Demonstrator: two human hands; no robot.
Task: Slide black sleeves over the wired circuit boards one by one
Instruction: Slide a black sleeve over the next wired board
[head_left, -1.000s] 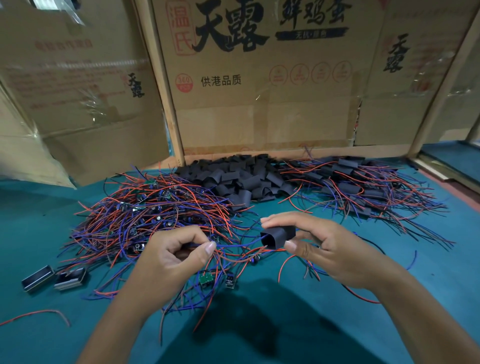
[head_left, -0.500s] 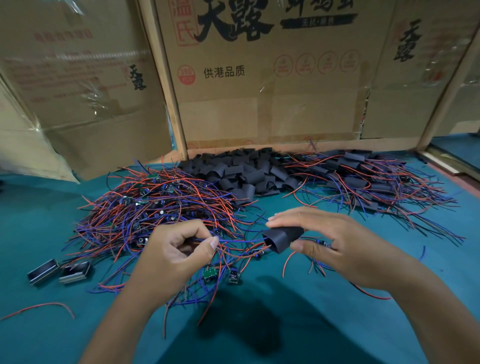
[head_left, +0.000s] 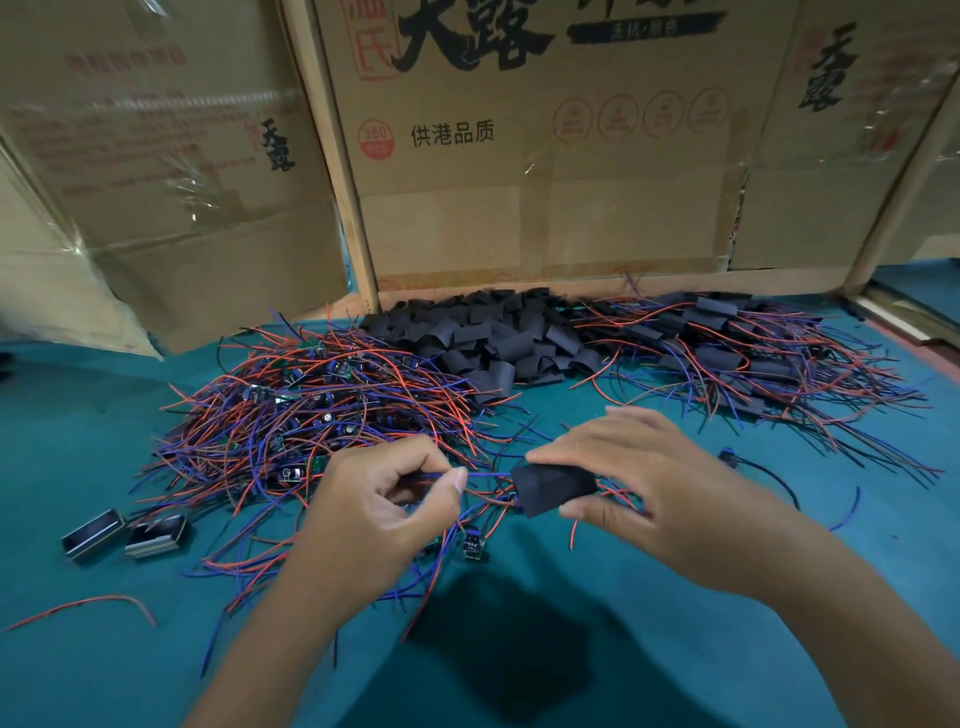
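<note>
Two hands work just above the green tabletop (head_left: 675, 649): the right hand (head_left: 670, 488) pinches a soft, light black tube sleeve (head_left: 556, 489) by its sides, while the left hand (head_left: 384, 499) pinches thin bendy red and blue wires (head_left: 485, 475) going in.

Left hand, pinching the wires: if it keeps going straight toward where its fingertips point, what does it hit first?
Probably the black sleeve held in the right hand. The left hand points right along the blue and red wires, which run into the sleeve's open end. Depth is unclear from one view.
</note>
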